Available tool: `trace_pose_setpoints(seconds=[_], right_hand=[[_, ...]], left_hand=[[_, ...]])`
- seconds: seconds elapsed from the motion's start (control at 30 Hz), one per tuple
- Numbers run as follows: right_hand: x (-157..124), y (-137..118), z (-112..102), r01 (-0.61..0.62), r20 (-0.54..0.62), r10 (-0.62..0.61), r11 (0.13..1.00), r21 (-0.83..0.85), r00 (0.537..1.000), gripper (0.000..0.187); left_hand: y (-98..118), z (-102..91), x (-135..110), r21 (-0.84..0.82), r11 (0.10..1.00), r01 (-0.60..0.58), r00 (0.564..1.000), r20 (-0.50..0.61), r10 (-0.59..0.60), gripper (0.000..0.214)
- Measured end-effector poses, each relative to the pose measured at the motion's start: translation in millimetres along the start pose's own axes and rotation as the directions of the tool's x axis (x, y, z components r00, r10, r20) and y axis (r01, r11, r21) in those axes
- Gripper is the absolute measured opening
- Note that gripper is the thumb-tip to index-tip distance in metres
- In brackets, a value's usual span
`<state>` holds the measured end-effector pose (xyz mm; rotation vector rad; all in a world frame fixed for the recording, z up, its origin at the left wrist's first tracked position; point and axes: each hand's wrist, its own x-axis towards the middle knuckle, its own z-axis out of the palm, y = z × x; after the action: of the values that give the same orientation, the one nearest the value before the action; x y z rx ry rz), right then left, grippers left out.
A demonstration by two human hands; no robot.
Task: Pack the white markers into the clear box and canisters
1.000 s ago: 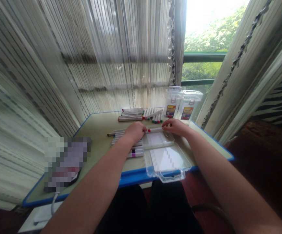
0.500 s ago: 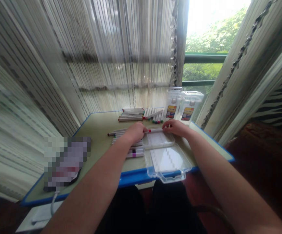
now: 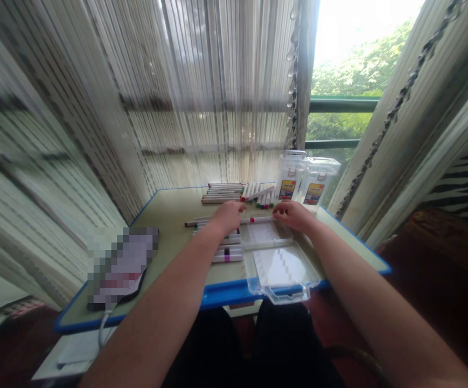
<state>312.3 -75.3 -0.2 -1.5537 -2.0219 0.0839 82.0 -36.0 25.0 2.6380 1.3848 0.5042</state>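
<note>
My left hand (image 3: 228,215) and my right hand (image 3: 292,214) each grip one end of a white marker with a red band (image 3: 261,220). The marker lies level along the far edge of an open clear plastic case (image 3: 278,264) on the small table (image 3: 169,215). The case's lid hangs over the table's near blue edge. Several white markers (image 3: 225,253) lie just left of the case, under my left wrist. More markers (image 3: 223,192) lie in a row farther back.
Two clear plastic boxes with yellow labels (image 3: 304,186) stand at the table's far right corner. A blurred-out flat object (image 3: 118,267) lies at the near left of the table. Striped curtains hang close behind and left. A window with a green rail is beyond.
The view has shifted a little to the left and down. Both hands stay on the red-banded marker at the case's far edge.
</note>
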Motion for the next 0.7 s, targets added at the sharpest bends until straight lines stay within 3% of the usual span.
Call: trace_pose_setpoints(seconds=[0.13, 0.4, 0.53, 0.7], right_hand=[[1, -3, 7, 0.083, -0.102, -0.08, 0.996, 0.021, 0.992, 0.02], [4, -14, 18, 0.118, -0.101, -0.106, 0.985, 0.126, 0.989, 0.027], [5, -12, 21, 0.155, -0.122, -0.137, 0.977, 0.15, 0.983, 0.028], [6, -14, 25, 0.146, -0.132, -0.125, 0.974, 0.171, 0.983, 0.033]], left_hand=[[-7, -2.6, 1, 0.021, 0.998, 0.065, 0.995, -0.08, -0.063, 0.045], [-10, -7.7, -5, 0.243, 0.949, 0.201, 0.979, -0.004, -0.206, 0.033], [-15, -7.1, -5, 0.221, 0.936, 0.274, 0.954, 0.06, -0.294, 0.027], [-17, -4.2, -4, 0.218, 0.931, 0.293, 0.95, 0.047, -0.31, 0.027]])
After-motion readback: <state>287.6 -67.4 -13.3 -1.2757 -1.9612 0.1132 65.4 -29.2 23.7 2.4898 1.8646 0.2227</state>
